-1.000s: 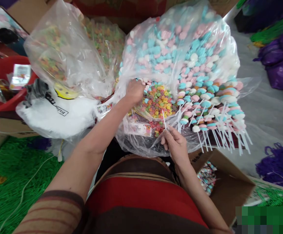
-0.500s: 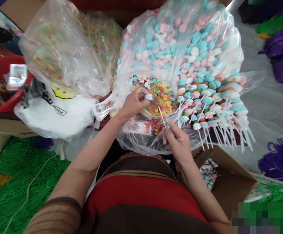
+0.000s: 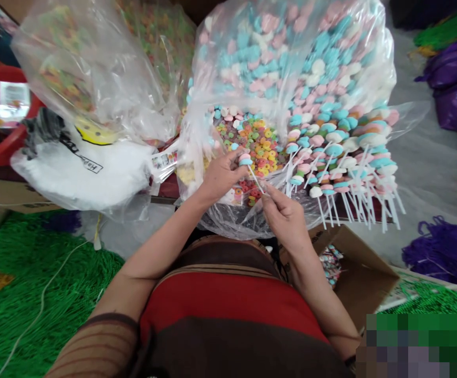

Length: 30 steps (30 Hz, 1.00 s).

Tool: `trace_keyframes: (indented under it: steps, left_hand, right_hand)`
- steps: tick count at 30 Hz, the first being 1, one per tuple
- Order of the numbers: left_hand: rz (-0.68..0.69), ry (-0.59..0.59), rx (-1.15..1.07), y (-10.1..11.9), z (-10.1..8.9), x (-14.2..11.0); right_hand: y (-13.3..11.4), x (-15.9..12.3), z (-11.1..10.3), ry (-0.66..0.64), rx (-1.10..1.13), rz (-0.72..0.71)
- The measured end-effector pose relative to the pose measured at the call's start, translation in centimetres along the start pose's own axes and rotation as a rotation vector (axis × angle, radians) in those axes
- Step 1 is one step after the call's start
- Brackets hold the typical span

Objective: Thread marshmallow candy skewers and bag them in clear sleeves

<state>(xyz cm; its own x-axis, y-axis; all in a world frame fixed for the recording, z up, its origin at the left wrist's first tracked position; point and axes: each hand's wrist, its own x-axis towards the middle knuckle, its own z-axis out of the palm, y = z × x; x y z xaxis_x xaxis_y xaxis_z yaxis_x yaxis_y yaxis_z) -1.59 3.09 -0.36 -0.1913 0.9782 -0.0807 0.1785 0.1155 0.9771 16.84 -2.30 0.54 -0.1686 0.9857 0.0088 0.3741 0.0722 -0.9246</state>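
Observation:
Between its thumb and fingers my left hand (image 3: 224, 176) pinches a pink and blue marshmallow (image 3: 245, 159). A thin white stick (image 3: 256, 179) is gripped near its lower end by my right hand (image 3: 286, 210), and its upper tip meets the marshmallow's underside. Whether the tip has gone in, I cannot tell. Beneath and behind both hands lie ring-shaped gummy candies (image 3: 266, 142) in an open clear bag. To the right, finished-looking marshmallow skewers (image 3: 342, 168) lie piled with their sticks toward me.
A large clear bag of marshmallows (image 3: 248, 58) stands behind. Bags of gummy rings (image 3: 66, 79), a white printed bag (image 3: 82, 173) and a red basin (image 3: 16, 139) are at left. A cardboard box (image 3: 364, 278) with wrapped candy is low right; green strands (image 3: 55, 294) cover the lower left.
My left hand has come out of the candy bag with a marshmallow and moved toward my right hand. The stick has tilted left, and its tip now meets the marshmallow.

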Motion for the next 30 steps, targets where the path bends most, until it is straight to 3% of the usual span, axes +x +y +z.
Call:
trace_keyframes:
  steps: [4, 8, 18, 22, 30]
  left_hand:
    - [0.093, -0.061, 0.146, 0.7, 0.1, -0.8]
    - [0.184, -0.033, 0.272, 0.8, 0.5, -1.6]
    - [0.108, 0.089, 0.266, 0.1, 2.2, -2.8]
    - [0.133, 0.028, 0.293, 0.2, 2.6, -3.2]
    - [0.144, -0.23, 0.166, 0.2, 2.9, -4.3]
  right_hand:
    - [0.1, 0.0, -0.2, -0.017, -0.006, 0.022]
    - [-0.2, 0.0, -0.1, -0.031, -0.017, 0.022]
    - [-0.3, -0.7, 1.6, 0.014, -0.097, -0.009]
    - [-0.1, -0.9, 1.4, 0.025, -0.066, 0.033]
    - [1.4, -0.2, 0.8, -0.001, 0.083, 0.18]
